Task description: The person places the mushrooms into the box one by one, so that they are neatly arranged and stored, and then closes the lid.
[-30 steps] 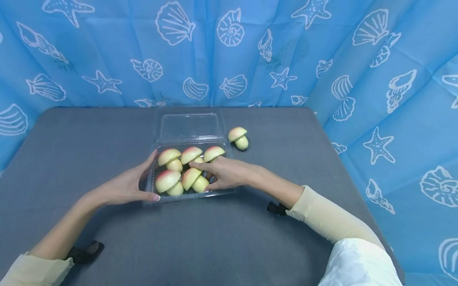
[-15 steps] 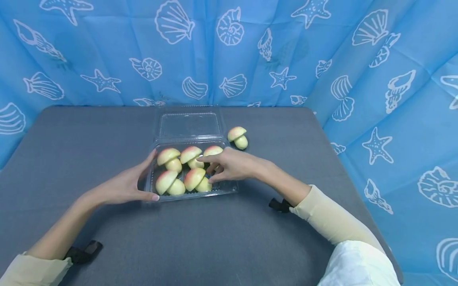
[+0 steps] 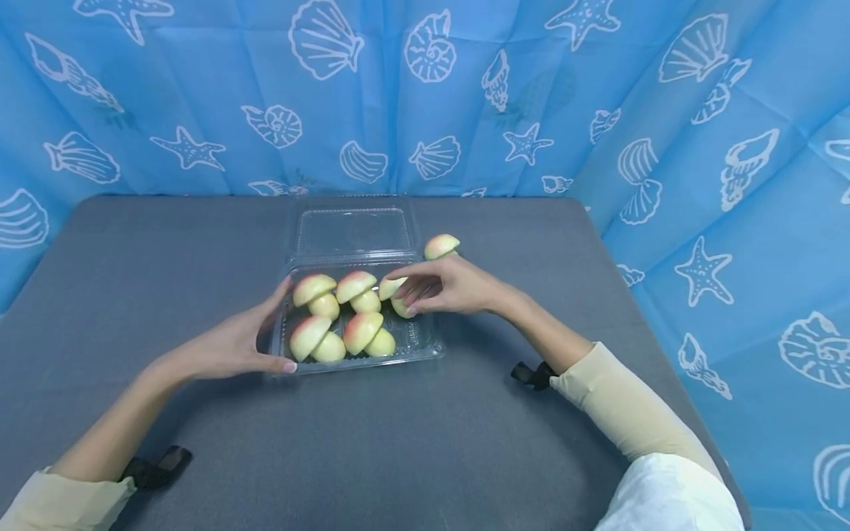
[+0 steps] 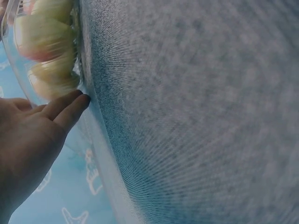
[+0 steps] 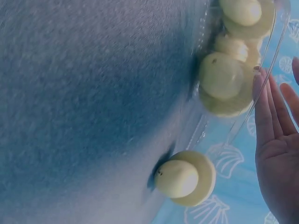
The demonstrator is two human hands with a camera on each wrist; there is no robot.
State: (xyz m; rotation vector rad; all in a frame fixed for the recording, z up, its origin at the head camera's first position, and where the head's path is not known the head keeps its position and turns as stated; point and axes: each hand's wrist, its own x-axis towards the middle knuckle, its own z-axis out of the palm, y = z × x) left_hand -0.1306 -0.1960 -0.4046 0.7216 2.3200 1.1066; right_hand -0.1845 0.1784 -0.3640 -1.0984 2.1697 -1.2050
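Note:
A clear plastic clamshell box [image 3: 425, 346] lies with its lid [image 3: 352, 230] folded back. In its tray sit several yellow-green mushroom-shaped pieces with reddish caps, such as the front-left mushroom piece [image 3: 308, 338] and the front-middle mushroom piece [image 3: 361, 332]. My left hand [image 3: 235, 343] spans the tray's left end, thumb at the front corner; its straight fingertips touch the wall in the left wrist view. Over the back-right mushroom piece [image 3: 401, 306] hovers my right hand [image 3: 454, 286], partly covering it. The right wrist view shows straight fingers [image 5: 264, 109] beside that piece, thumb apart.
One loose mushroom piece [image 3: 441, 245] lies on the grey table [image 3: 372, 442] right of the lid, partly hidden behind my right hand. Behind and to the right hangs a blue curtain [image 3: 372, 110] with white shell and starfish prints.
My right hand has moved right and back, off the front-middle mushroom piece and over the back-right one. The front-middle piece has shifted slightly right. My left hand has stayed put.

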